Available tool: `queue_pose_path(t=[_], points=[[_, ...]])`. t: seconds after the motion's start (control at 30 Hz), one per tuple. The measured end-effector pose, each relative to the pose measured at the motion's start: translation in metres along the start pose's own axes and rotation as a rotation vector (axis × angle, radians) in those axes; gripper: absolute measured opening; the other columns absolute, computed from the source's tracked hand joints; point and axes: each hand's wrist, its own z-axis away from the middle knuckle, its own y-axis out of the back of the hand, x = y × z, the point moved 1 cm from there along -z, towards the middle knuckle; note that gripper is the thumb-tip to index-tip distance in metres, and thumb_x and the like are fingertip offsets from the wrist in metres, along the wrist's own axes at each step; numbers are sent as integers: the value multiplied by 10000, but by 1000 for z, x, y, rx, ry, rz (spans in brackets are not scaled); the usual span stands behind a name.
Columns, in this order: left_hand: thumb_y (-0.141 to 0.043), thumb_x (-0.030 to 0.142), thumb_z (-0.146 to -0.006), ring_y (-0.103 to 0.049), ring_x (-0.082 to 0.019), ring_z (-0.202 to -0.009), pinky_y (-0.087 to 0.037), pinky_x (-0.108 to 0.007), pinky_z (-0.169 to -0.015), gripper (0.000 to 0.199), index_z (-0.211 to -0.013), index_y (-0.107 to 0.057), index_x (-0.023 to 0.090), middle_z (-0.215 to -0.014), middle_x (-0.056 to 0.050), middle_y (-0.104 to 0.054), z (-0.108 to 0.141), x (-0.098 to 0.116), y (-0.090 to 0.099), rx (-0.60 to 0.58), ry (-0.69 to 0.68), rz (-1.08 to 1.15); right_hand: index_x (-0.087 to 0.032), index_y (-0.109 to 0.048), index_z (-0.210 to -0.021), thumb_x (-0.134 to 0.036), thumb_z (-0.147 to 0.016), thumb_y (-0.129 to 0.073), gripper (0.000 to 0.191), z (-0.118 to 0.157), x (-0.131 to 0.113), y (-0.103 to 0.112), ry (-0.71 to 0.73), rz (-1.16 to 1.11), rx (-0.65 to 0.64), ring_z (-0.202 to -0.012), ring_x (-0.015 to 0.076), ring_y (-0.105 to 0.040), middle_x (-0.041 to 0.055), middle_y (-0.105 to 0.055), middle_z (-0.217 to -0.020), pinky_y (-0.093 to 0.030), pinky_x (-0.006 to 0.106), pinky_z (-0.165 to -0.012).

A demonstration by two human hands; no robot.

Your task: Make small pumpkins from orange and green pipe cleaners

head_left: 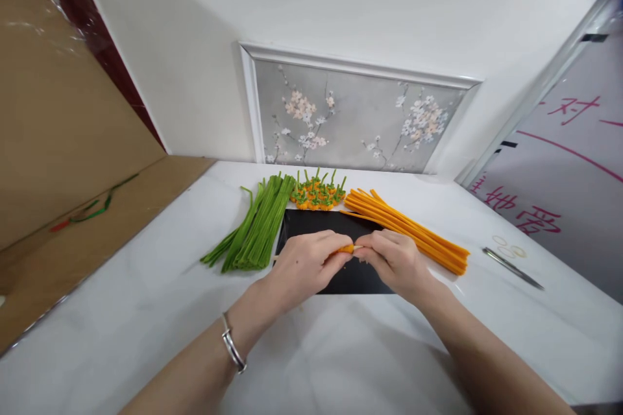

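My left hand (314, 262), a silver bracelet on its wrist, pinches an orange pipe cleaner (346, 249) that looks wound around a thin pale stick (357, 248). The fingers of my right hand (392, 258) are closed on the stick's bare end, close against the left fingertips. Most of the wound part is hidden by my fingers. Both hands are above a black mat (335, 281). Just left of it lies a thick bundle of green pipe cleaners (260, 227). To the right is a bundle of orange pipe cleaners (413, 231).
Behind the mat stand several small orange-and-green pipe cleaner pieces (318, 192) with upright green stems. Tweezers (513, 268) and thin rubber bands (509, 248) lie at the right of the white table (160, 324). A wall panel (350, 117) rises behind; cardboard (68, 110) is at left.
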Motion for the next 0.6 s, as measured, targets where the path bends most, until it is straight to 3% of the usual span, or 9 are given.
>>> queue_pose_path(t=[0.17, 0.3, 0.47, 0.6], points=[[-466, 193, -925, -610, -137, -698, -396, -230, -609, 170, -922, -631, 231, -801, 18, -661, -1, -3, -2, -73, 24, -118, -204, -665, -837, -260, -967, -493, 223, 1, 3, -1, -72, 6, -101, -639, 144, -637, 16, -701, -703, -477, 255, -637], [-448, 250, -946, -602, -141, -658, -367, -231, -575, 157, -921, -603, 240, -785, 31, -653, -1, -10, 4, -137, 77, -158, -203, -663, -829, -287, -955, -490, 231, 1, 12, 4, -198, -39, -96, -619, 147, -628, 18, -681, -682, -479, 250, -620], [-451, 286, -950, -588, -145, -649, -368, -231, -585, 143, -929, -585, 240, -781, 33, -646, 0, -30, 13, -157, 154, -96, -188, -610, -718, -398, -934, -464, 335, 6, 42, 27, -454, -95, -102, -550, 134, -546, -9, -577, -588, -430, 238, -557], [-443, 298, -948, -559, -140, -647, -394, -233, -626, 167, -923, -593, 229, -764, 30, -624, 2, -43, 16, -137, 187, -9, -179, -574, -705, -504, -920, -394, 429, 16, 74, 47, -676, 53, -128, -512, 126, -444, -28, -467, -543, -361, 239, -491]])
